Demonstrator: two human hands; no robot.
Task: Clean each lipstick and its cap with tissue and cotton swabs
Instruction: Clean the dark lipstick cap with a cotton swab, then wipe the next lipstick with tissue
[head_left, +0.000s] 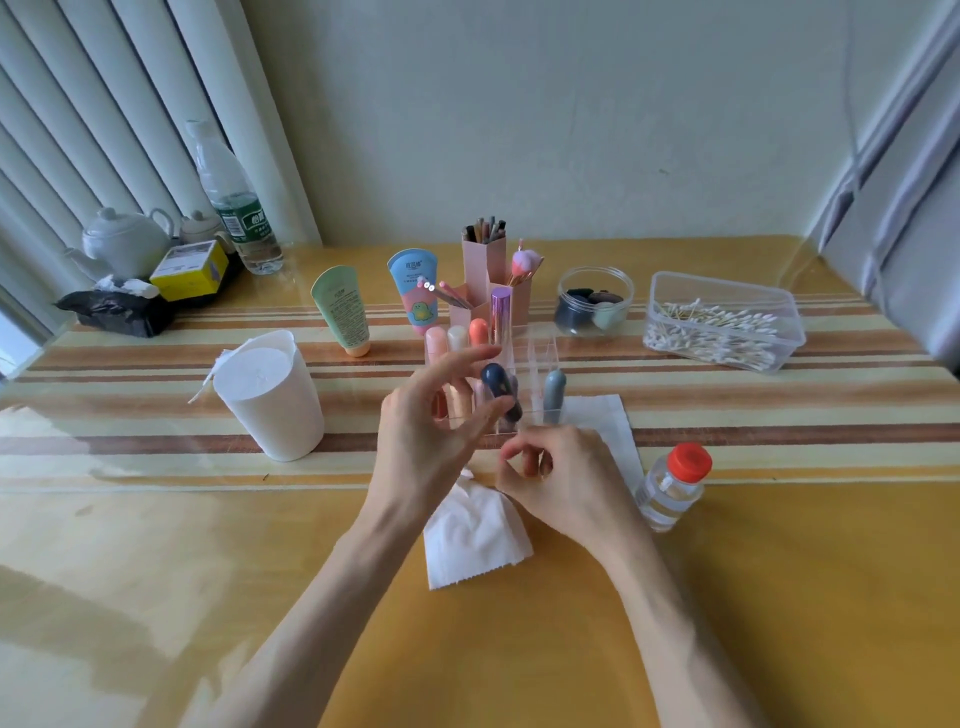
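Observation:
A clear acrylic organizer (543, 358) stands mid-table and holds pink, cream, orange, purple and grey-blue lipsticks (555, 387). My left hand (426, 436) is raised in front of it. Its thumb and a finger pinch a navy lipstick (496, 382) over a front slot, and its index finger is stretched out. My right hand (566, 478) sits just in front of the organizer with its fingers curled. Something small and clear shows between them, but I cannot tell what. A crumpled white tissue (470, 540) lies under my hands. A flat tissue (608, 421) lies beside the organizer.
A lidless plastic box of cotton swabs (722, 322) sits at the back right, with a red-capped clear bottle (675, 483) nearer to me. A white cup (270, 395) stands at the left. Two tubes (343, 312), a pink brush holder (488, 270) and a clear jar (595, 301) line the back.

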